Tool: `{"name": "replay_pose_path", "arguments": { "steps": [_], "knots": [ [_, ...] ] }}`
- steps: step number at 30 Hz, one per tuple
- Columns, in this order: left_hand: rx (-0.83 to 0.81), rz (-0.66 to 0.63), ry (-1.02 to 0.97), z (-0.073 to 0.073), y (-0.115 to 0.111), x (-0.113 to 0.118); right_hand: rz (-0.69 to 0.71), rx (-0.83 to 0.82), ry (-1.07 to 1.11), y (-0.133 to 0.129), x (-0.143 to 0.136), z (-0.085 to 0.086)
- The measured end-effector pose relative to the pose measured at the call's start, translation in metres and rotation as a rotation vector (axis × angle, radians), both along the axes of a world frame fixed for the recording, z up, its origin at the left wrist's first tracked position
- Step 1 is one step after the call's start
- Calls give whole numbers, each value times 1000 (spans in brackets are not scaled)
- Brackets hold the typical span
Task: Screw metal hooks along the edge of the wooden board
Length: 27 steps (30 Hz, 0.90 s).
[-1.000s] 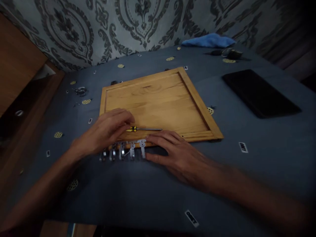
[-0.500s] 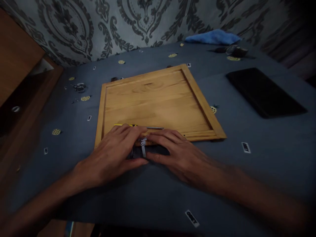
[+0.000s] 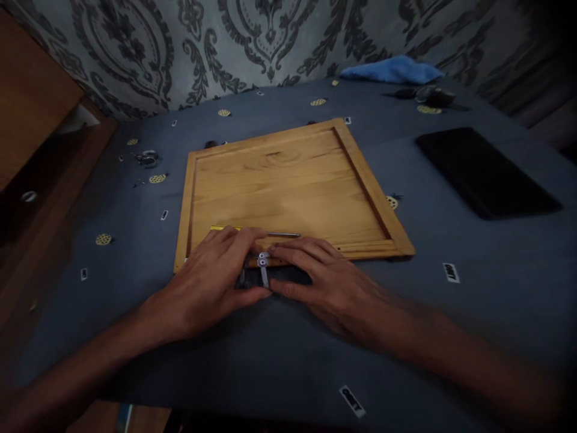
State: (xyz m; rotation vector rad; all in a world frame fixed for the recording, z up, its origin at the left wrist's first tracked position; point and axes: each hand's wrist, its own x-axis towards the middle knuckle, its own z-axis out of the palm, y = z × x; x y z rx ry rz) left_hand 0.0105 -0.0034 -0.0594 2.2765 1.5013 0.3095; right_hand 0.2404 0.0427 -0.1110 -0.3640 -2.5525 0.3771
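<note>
A framed wooden panel (image 3: 274,186) lies flat on the cloth-covered table. At its near edge is a small metal hinge (image 3: 262,267) with two cross-head screws showing. My left hand (image 3: 207,276) curls over the hinge's left side, thumb at its lower end, fingers on the panel's rim. From the right, my right hand (image 3: 324,270) pinches at the same hinge with thumb and fingertips. A screwdriver (image 3: 282,234) with a yellow handle lies on the panel just beyond my fingers; the left hand partly covers it. My palms hide part of the hinge.
A second metal hinge (image 3: 146,158) rests at the left with tiny pieces near it. On the right lies a flat black tablet-like object (image 3: 487,171). Farther back are a blue cloth (image 3: 394,70) and a dark tool (image 3: 426,96). A wooden cabinet (image 3: 36,90) borders the left.
Both hands keep their places at the hinge, with only slight finger movement. The hinge's screws show more clearly now. The whole view has shifted slightly.
</note>
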Motion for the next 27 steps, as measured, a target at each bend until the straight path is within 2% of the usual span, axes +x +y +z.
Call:
{"name": "replay_pose_path", "arguments": {
  "steps": [10,16,19,21,27],
  "knots": [
    [-2,13,-46,-1,1,-1,7,-3,-16,-2,0,3],
    [-7,35,-74,-2,0,0,-75,-76,109,14,3,19],
    [-12,46,-79,-1,0,0,-163,-116,-23,31,-13,26],
    [-21,52,-82,0,1,1,-204,-226,-211,44,-29,27],
    [-50,74,-96,1,2,2,-170,-282,-310,63,-69,31]
  ]
}}
